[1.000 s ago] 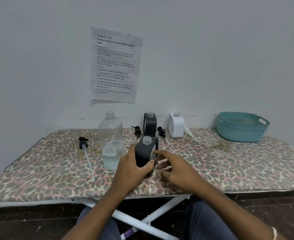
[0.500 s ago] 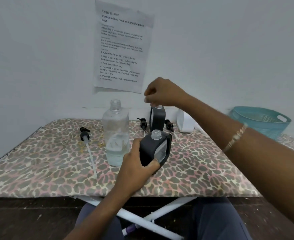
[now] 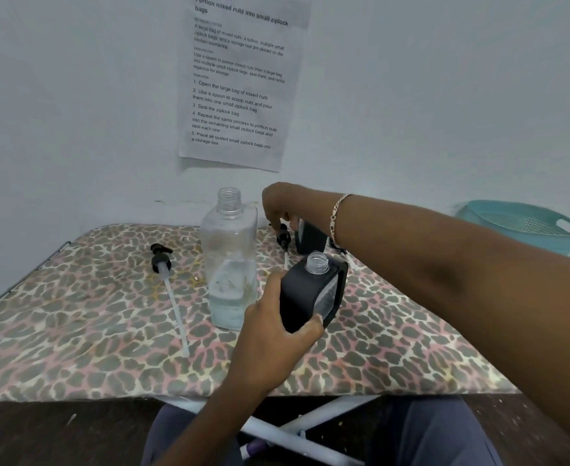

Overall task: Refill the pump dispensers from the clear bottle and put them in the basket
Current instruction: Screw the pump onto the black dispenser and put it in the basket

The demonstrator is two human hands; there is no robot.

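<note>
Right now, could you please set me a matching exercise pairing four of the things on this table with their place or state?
Things
1. clear bottle
2. nearer black dispenser
3. basket
4. long-tubed pump

Place or state
A. lies flat on the table, left of the clear bottle
B. gripped by the left hand, cap off, tilted
C. stands upright, uncapped, partly filled with liquid
D. sits at the far right, near the wall

Pairs: 1-C, 2-B, 3-D, 4-A
</note>
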